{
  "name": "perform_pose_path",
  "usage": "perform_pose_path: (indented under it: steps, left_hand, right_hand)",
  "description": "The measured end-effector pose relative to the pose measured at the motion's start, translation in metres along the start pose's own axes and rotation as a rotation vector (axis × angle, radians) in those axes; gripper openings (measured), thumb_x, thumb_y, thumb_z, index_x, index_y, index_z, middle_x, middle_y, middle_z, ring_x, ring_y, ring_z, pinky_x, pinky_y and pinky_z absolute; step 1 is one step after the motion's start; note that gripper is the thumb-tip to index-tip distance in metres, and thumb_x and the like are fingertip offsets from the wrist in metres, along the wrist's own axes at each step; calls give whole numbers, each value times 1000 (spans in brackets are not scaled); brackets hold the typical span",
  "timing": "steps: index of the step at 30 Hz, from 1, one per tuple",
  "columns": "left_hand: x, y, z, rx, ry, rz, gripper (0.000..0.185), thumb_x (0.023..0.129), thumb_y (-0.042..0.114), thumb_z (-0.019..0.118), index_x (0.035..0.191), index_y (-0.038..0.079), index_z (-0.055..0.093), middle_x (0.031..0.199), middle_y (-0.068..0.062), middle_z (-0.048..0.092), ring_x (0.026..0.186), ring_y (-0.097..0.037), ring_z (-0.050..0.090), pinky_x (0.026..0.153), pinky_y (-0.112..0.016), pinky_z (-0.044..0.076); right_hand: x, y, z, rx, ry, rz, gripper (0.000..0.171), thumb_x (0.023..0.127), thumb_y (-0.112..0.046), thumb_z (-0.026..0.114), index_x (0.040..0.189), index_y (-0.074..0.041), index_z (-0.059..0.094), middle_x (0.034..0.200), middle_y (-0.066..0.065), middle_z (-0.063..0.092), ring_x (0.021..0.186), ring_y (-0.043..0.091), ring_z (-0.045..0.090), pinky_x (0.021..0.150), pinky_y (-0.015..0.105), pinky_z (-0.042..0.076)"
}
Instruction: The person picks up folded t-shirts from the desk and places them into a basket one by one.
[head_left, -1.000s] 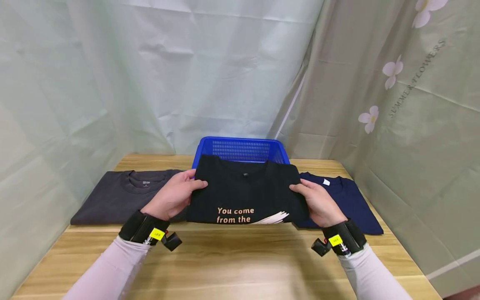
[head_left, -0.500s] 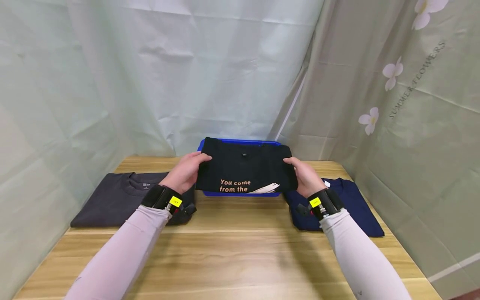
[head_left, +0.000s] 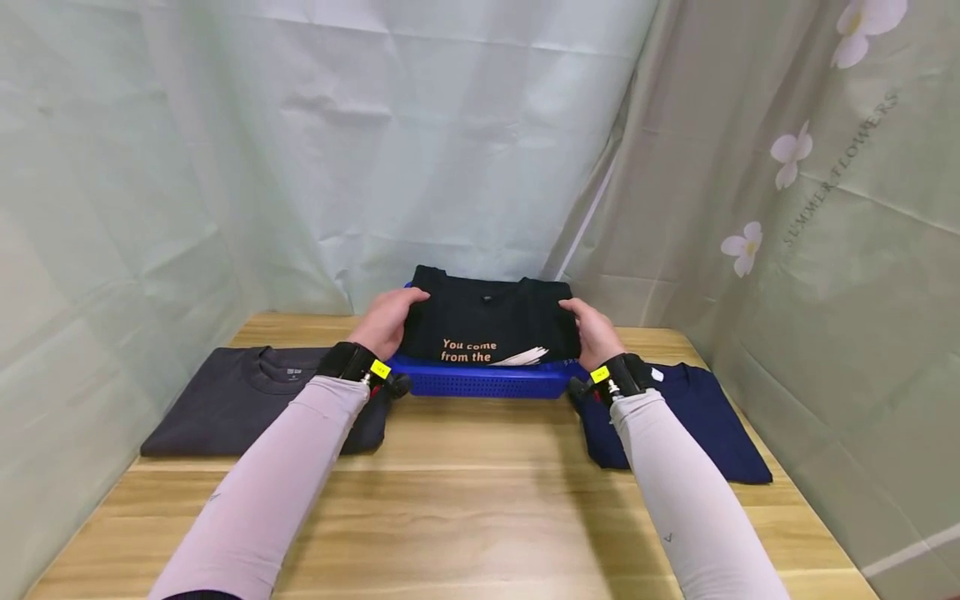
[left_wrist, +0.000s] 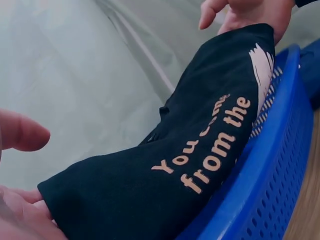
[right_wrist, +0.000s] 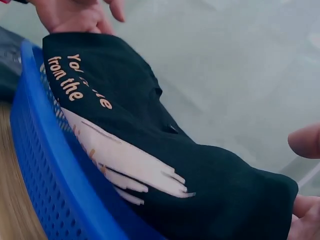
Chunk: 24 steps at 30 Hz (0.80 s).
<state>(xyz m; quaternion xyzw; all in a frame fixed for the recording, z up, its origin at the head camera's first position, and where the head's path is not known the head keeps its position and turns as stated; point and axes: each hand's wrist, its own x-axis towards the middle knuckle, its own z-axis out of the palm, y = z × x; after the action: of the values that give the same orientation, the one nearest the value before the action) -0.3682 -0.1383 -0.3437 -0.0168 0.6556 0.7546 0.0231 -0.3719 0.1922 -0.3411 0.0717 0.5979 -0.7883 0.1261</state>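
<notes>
- Wood-grain table (head_left: 465, 500) fills the near ground, with two pale lilac sleeves (head_left: 277, 492) reaching forward across it from the person.
- Charcoal grey T-shirt (head_left: 240, 400) lies folded flat on the table to the left, partly under the left forearm; a navy T-shirt (head_left: 705, 417) lies folded flat to the right, just beside the right forearm.
- Black wrist straps with yellow tags sit on both wrists, close to the near wall of the blue plastic basket (head_left: 487, 379), which stands on the table between the two flat shirts.
- The left hand (head_left: 388, 321) grips the left edge of the folded black T-shirt (head_left: 487, 325), thumb over the top and fingers beneath.
- The right hand (head_left: 592, 329) grips the right edge in the same way, thumb on top.
- The black T-shirt, printed "You come from the" in orange with a white brushed mark, is held level over the basket; in the wrist views its lower edge lies against the inside of the basket's near wall.
- Pale green wrinkled cloth (head_left: 450, 150) hangs behind the basket, and a curtain (head_left: 825, 208) with white flowers and lettering hangs to the right.
</notes>
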Motion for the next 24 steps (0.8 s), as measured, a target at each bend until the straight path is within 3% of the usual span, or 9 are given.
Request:
perform_pose_path:
  steps: [2, 4, 7, 9, 11, 14, 17, 21, 24]
  left_hand:
    - [4, -6, 2, 11, -26, -14, 53, 101, 17, 56, 147, -7, 45, 162, -12, 36, 148, -22, 31, 126, -32, 23]
    - [6, -12, 3, 26, -52, -29, 60, 101, 17, 55, 153, -8, 36, 165, -14, 29, 151, -24, 27, 127, -34, 20]
    - [7, -19, 2, 91, -59, 1, 76, 100, 18, 57, 160, -5, 17, 170, -16, 14, 157, -26, 14, 129, -38, 13]
    - [6, -20, 0, 158, -54, 54, 80, 100, 20, 57, 162, -1, 13, 171, -17, 11, 158, -28, 11, 130, -40, 11]
    - [3, -19, -3, 202, -51, 110, 72, 101, 20, 57, 161, 0, 21, 168, -19, 20, 156, -31, 19, 128, -45, 19]
    - [-10, -14, -7, 265, -72, 182, 57, 104, 19, 55, 156, 2, 36, 160, -20, 37, 146, -34, 40, 118, -47, 40]
    - [-24, -15, -12, 375, -94, 295, 49, 104, 19, 56, 150, 6, 47, 152, -16, 49, 128, -34, 58, 100, -36, 56]
    - [-46, -22, -29, 554, -95, 422, 45, 103, 27, 60, 146, 17, 55, 146, -9, 57, 116, -30, 65, 84, -25, 57]
    - [-63, -26, -48, 636, -91, 428, 46, 103, 34, 60, 146, 22, 55, 146, -7, 57, 120, -28, 64, 85, -29, 55]
  right_hand:
    - [3, 5, -2, -19, 30, -2, 25, 100, -31, 58, 115, -12, 56, 112, -4, 61, 97, 13, 63, 86, 25, 56]
    - [6, 11, -3, -54, 62, -33, 30, 100, -28, 59, 121, -7, 57, 117, -2, 60, 110, 16, 59, 97, 28, 52]
    - [4, 17, -5, -146, 74, -110, 48, 101, -23, 58, 143, -2, 49, 143, 8, 54, 140, 25, 44, 119, 38, 36]
    - [1, 18, -6, -211, 71, -176, 60, 101, -20, 57, 154, 1, 36, 159, 14, 40, 153, 30, 28, 126, 45, 24]
    - [-4, 19, -6, -266, 62, -213, 65, 102, -20, 56, 158, 0, 30, 164, 17, 32, 155, 33, 25, 127, 49, 22]
    - [-14, 18, -4, -328, 53, -248, 58, 103, -21, 55, 154, -1, 39, 159, 20, 41, 147, 34, 40, 121, 47, 35]
    - [-27, 22, 1, -381, 32, -292, 48, 104, -22, 57, 147, -3, 51, 150, 18, 52, 133, 30, 56, 112, 44, 47]
    - [-45, 32, 13, -423, -12, -366, 41, 102, -22, 61, 140, -9, 60, 143, 12, 61, 125, 27, 61, 106, 41, 52]
    - [-57, 43, 25, -444, -61, -410, 35, 101, -23, 63, 135, -14, 65, 137, 7, 66, 127, 30, 61, 102, 36, 55]
